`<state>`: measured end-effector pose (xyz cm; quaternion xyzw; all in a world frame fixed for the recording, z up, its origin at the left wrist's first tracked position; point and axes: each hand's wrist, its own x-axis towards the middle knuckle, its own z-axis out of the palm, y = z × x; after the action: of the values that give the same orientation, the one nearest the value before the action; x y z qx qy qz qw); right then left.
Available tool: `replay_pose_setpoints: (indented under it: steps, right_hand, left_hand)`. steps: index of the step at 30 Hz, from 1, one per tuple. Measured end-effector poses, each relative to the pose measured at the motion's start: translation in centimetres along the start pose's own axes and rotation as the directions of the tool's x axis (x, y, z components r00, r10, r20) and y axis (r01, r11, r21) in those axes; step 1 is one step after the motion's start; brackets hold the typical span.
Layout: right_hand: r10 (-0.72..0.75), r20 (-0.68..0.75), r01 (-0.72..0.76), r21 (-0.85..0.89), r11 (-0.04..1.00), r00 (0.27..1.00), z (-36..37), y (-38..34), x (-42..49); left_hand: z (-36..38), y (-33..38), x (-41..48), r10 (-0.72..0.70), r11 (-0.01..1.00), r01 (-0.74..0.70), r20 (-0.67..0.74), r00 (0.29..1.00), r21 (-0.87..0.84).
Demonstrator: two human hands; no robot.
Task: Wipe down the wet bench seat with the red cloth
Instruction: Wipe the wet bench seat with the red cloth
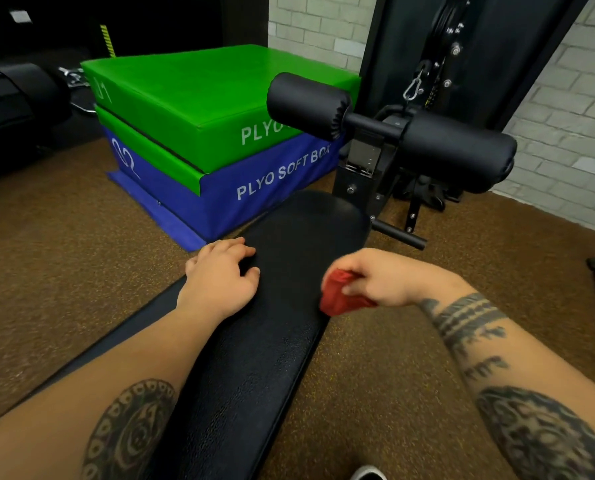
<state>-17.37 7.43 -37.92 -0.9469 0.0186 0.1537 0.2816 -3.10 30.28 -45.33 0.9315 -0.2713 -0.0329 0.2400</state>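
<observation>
The black padded bench seat [289, 258] runs from the bottom centre up towards the machine. My left hand [221, 277] rests flat on the seat's left edge, fingers spread, holding nothing. My right hand [386, 277] grips the bunched red cloth [339, 294] at the seat's right edge, the cloth touching the padding there. I cannot tell from the textured surface where the seat is wet.
Two black foam roller pads [455, 147] on a metal post stand at the seat's far end. A stacked green and blue plyo soft box [219, 133] sits to the left on the brown floor [64, 271]. A brick wall [573, 126] lies right.
</observation>
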Motion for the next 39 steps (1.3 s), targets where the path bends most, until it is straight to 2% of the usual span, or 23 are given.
replay_pose_setpoints:
  steps: [1, 3, 5, 7, 9, 12, 14, 16, 17, 18, 19, 21, 23, 25, 26, 27, 28, 30, 31, 33, 35, 36, 39]
  right_hand:
    - [0.041, -0.032, -0.041, -0.009, 0.999, 0.999, -0.5, 0.4, -0.7]
    - [0.065, -0.186, -0.039, 0.144, 0.989, 0.980, 0.1, 0.7, -0.8]
    - [0.127, -0.395, 0.011, 0.328, 0.944, 0.910, 2.1, 0.3, 0.0]
    - [0.183, -0.515, 0.034, 0.383, 0.923, 0.837, 4.7, 0.3, 0.6]
    - [0.187, -0.531, 0.036, 0.382, 0.924, 0.827, 6.6, 0.4, 0.0]
    - [0.171, -0.361, 0.001, 0.430, 0.903, 0.917, 7.6, 0.3, -2.9]
    - [0.179, -0.381, 0.001, 0.426, 0.905, 0.907, 7.8, 0.4, -4.3]
    - [0.318, -0.578, 0.086, 0.564, 0.821, 0.752, 7.6, 0.1, -4.5]
    - [0.390, -0.618, 0.151, 0.642, 0.752, 0.683, 7.7, -0.1, -4.1]
    - [0.439, -0.613, 0.174, 0.689, 0.703, 0.656, 7.9, -0.5, -3.5]
    - [0.451, -0.609, 0.154, 0.689, 0.708, 0.653, 8.5, -0.8, -3.1]
    - [0.420, -0.580, 0.044, 0.621, 0.783, 0.698, 10.1, -1.1, -3.0]
    - [0.352, -0.486, -0.013, 0.573, 0.820, 0.800, 10.6, -1.2, -4.5]
    - [0.263, -0.296, -0.069, 0.535, 0.842, 0.918, 10.0, -0.9, -6.0]
    - [0.249, -0.251, -0.093, 0.505, 0.858, 0.935, 9.4, -0.7, -6.5]
    - [0.269, -0.295, -0.090, 0.504, 0.859, 0.917, 8.8, -0.5, -6.7]
    - [0.318, -0.406, -0.076, 0.511, 0.856, 0.857, 8.4, -0.2, -6.5]
    - [0.397, -0.618, -0.047, 0.503, 0.863, 0.679, 8.0, -0.1, -5.4]
    - [0.389, -0.654, -0.054, 0.470, 0.881, 0.649, 8.0, -0.7, -4.7]
    - [0.324, -0.597, -0.078, 0.400, 0.913, 0.733, 8.2, -1.4, -3.4]
    - [0.282, -0.517, -0.017, 0.458, 0.889, 0.808, 7.6, -2.4, -2.5]
    - [0.268, -0.528, 0.017, 0.473, 0.881, 0.806, 7.0, -2.8, -2.0]
    - [0.287, -0.637, 0.108, 0.506, 0.856, 0.715, 5.4, -3.3, 0.6]
  left_hand:
    - [0.0, 0.0, 0.0, 0.001, 1.000, -0.001, -0.001, 1.000, 0.003]
    - [0.0, 0.1, 0.0, -0.001, 1.000, 0.001, -0.003, 1.000, 0.002]
    - [0.1, 0.1, -0.1, -0.002, 1.000, 0.002, -0.011, 1.000, -0.004]
    - [0.1, 0.1, -0.2, -0.003, 1.000, 0.002, -0.009, 1.000, -0.009]
    - [-0.1, 0.1, -0.1, -0.004, 1.000, 0.004, 0.005, 1.000, -0.010]
    - [-0.3, 0.1, -0.3, -0.007, 1.000, 0.007, 0.028, 1.000, -0.019]
    - [-0.6, -0.1, -0.5, 0.009, 0.995, -0.007, 0.017, 1.000, -0.104]
    - [-1.1, -0.1, -0.8, 0.010, 0.967, -0.013, -0.014, 1.000, -0.256]
    - [-1.4, 0.0, -1.1, 0.008, 0.957, -0.011, -0.014, 1.000, -0.291]
    - [-1.6, 0.0, -1.4, 0.002, 0.963, -0.004, -0.005, 1.000, -0.268]
    - [-1.6, 0.2, -1.9, -0.009, 0.979, 0.007, -0.007, 1.000, -0.206]
    - [-1.4, 0.4, -2.8, -0.046, 0.996, 0.044, -0.025, 0.999, -0.077]
    - [-1.2, 0.5, -3.7, -0.082, 0.996, 0.082, -0.003, 0.997, -0.034]
    - [-1.4, 0.4, -4.0, -0.090, 0.996, 0.090, 0.022, 0.996, -0.022]
    - [-1.6, 0.4, -3.9, -0.091, 0.996, 0.091, 0.030, 0.995, -0.021]
    - [-1.9, 0.3, -3.6, -0.088, 0.996, 0.089, 0.026, 0.996, -0.024]
    - [-2.2, 0.1, -3.3, -0.088, 0.996, 0.089, 0.018, 0.996, -0.024]
    - [-2.6, -0.4, -2.9, -0.092, 0.996, 0.092, 0.019, 0.996, -0.008]
    - [-2.8, -0.6, -2.7, -0.096, 0.995, 0.096, 0.030, 0.995, 0.000]
    - [-2.8, -0.9, -2.5, -0.103, 0.995, 0.103, 0.058, 0.993, 0.007]
    - [-2.9, -0.8, -2.1, -0.100, 0.995, 0.100, 0.052, 0.994, 0.008]
    - [-2.9, -0.7, -1.8, -0.097, 0.995, 0.096, 0.044, 0.994, 0.009]
    - [-3.1, -0.4, -0.5, -0.090, 0.996, 0.090, 0.023, 0.996, -0.001]
